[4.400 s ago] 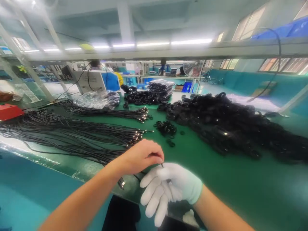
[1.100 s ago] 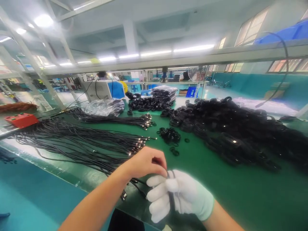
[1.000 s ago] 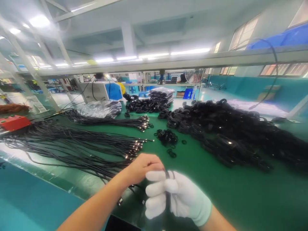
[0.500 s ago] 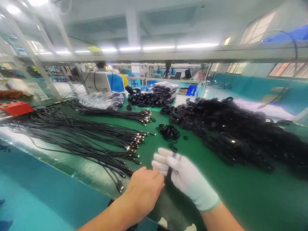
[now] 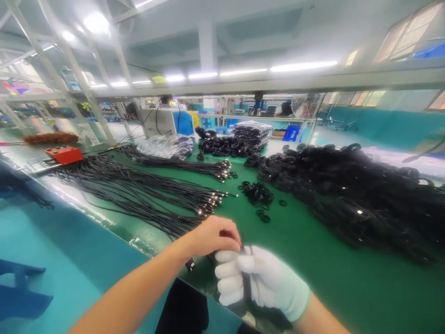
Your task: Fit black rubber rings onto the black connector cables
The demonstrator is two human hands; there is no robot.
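My right hand (image 5: 260,280), in a white glove, is closed round what looks like a folded black cable (image 5: 247,290); a dark length of it shows between fingers and palm. My bare left hand (image 5: 219,236) meets the glove's fingertips from above, thumb and fingers pinched at the top of that cable; its exact grip is hidden. Just beyond, black cables (image 5: 153,185) lie in long bundles with metal plugs toward the right. A small heap of black rings (image 5: 257,192) sits past my hands, with a few loose rings (image 5: 263,216) nearer.
A large mound of coiled black cables (image 5: 333,181) spreads over the green table (image 5: 295,260) at right. Behind are clear plastic bags (image 5: 167,146), stacked bagged coils (image 5: 251,132) and a white-and-blue machine (image 5: 167,121). A red button box (image 5: 64,154) stands at left.
The view has turned left. My left hand has risen to the top of the right hand's fingers, and the gloved fingers have curled round the black cable.
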